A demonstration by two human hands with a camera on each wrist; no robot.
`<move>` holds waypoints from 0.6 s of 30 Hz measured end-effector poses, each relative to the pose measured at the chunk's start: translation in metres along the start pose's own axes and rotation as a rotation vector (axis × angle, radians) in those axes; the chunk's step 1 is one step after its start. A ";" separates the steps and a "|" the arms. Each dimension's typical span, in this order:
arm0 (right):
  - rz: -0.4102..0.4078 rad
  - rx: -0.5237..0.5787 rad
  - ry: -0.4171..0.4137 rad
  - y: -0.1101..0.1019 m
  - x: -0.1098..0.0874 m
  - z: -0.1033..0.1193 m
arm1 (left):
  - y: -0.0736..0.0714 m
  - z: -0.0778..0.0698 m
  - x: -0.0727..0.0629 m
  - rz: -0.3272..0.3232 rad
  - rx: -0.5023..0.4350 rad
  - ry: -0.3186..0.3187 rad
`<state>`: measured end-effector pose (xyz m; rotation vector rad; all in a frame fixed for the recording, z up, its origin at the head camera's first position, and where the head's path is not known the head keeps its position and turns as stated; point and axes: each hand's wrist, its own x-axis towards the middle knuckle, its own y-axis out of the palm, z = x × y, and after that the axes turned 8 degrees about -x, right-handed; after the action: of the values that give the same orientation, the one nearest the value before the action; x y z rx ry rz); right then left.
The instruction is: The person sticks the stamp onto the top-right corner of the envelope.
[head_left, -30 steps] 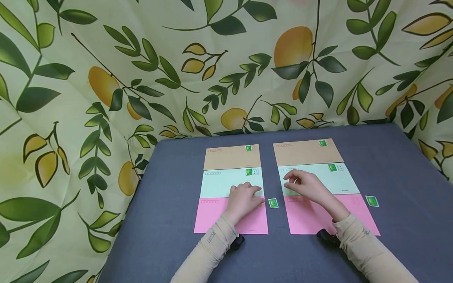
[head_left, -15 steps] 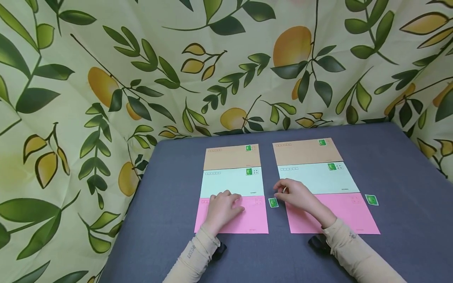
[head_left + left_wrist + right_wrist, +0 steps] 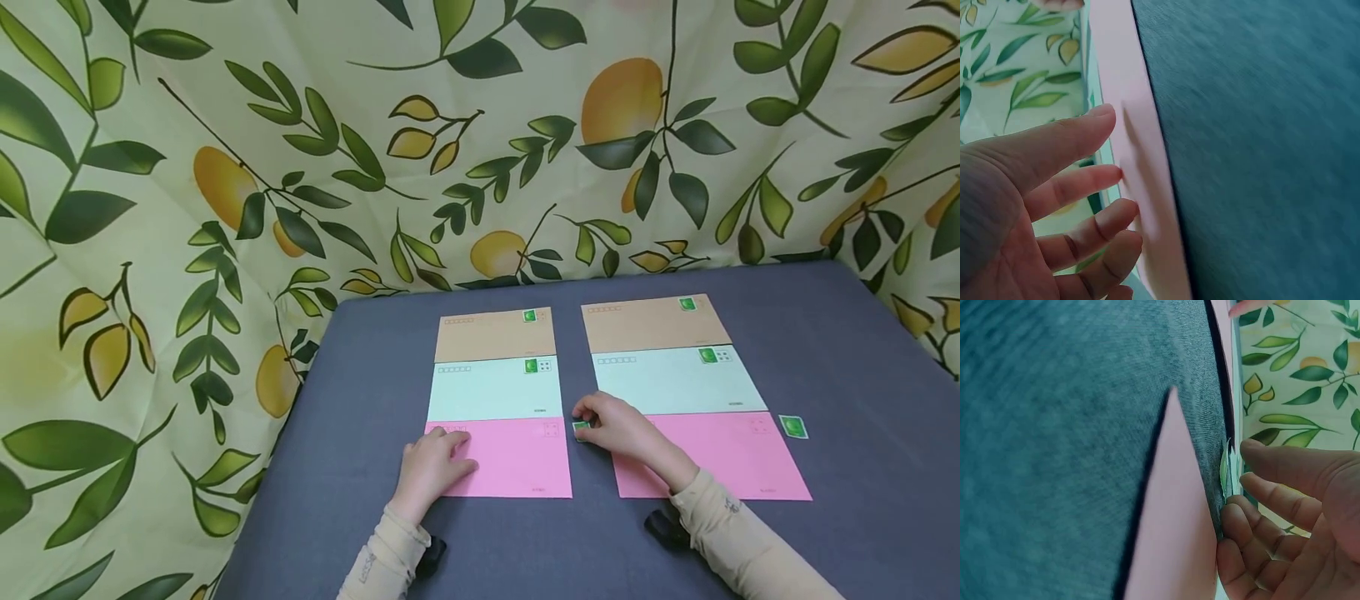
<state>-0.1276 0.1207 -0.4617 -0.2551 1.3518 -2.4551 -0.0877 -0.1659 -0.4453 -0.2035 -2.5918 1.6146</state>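
Note:
My right hand (image 3: 626,433) reaches into the strip between two columns of envelopes. Its thumb and forefinger are parted around a small green stamp (image 3: 581,426), partly hidden in the head view. In the right wrist view the stamp (image 3: 1225,472) lies just beyond the fingertips, and no firm pinch shows. My left hand (image 3: 427,471) hovers over or rests lightly at the left edge of the left pink envelope (image 3: 517,467), fingers loosely bent and holding nothing. Bare of any green stamp is the right pink envelope (image 3: 727,458), partly under my right forearm.
Left tan (image 3: 487,337) and mint (image 3: 480,392) envelopes, and right tan (image 3: 645,329) and mint (image 3: 667,383) ones, each bear a green stamp. Another loose stamp (image 3: 793,427) lies on the blue-grey cloth (image 3: 862,500). Leaf-patterned fabric (image 3: 420,192) hangs behind.
My right hand has come left and down from the right mint envelope to the loose stamp in the middle. My left hand has drawn back left and down across the pink envelope.

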 end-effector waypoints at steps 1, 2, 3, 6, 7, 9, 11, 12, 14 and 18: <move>-0.003 -0.003 0.003 0.000 0.000 0.000 | 0.000 0.003 -0.001 -0.001 -0.006 -0.011; -0.006 -0.006 0.006 0.001 0.000 -0.001 | 0.000 0.005 -0.003 -0.002 -0.014 -0.024; -0.009 -0.010 0.009 0.001 -0.001 -0.001 | -0.001 0.007 -0.004 0.000 -0.024 -0.035; -0.016 -0.028 0.012 0.001 -0.001 -0.001 | -0.003 0.013 -0.008 0.003 -0.047 -0.070; -0.015 -0.031 0.013 0.001 -0.001 0.000 | -0.004 0.014 -0.009 0.005 -0.054 -0.080; -0.010 -0.035 0.012 0.001 -0.001 0.000 | -0.005 0.018 -0.011 0.009 -0.058 -0.096; -0.004 -0.037 0.015 0.001 -0.002 0.001 | -0.007 0.021 -0.012 0.012 -0.059 -0.109; -0.001 -0.036 0.021 0.001 -0.002 0.001 | -0.008 0.022 -0.012 0.011 -0.057 -0.111; 0.000 -0.042 0.026 0.002 -0.002 0.002 | -0.010 0.025 -0.013 0.016 -0.058 -0.120; -0.002 -0.053 0.036 0.003 -0.002 0.001 | -0.013 0.030 -0.013 0.029 -0.063 -0.138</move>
<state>-0.1245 0.1191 -0.4633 -0.2262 1.4335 -2.4396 -0.0800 -0.2003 -0.4470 -0.1386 -2.7570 1.6116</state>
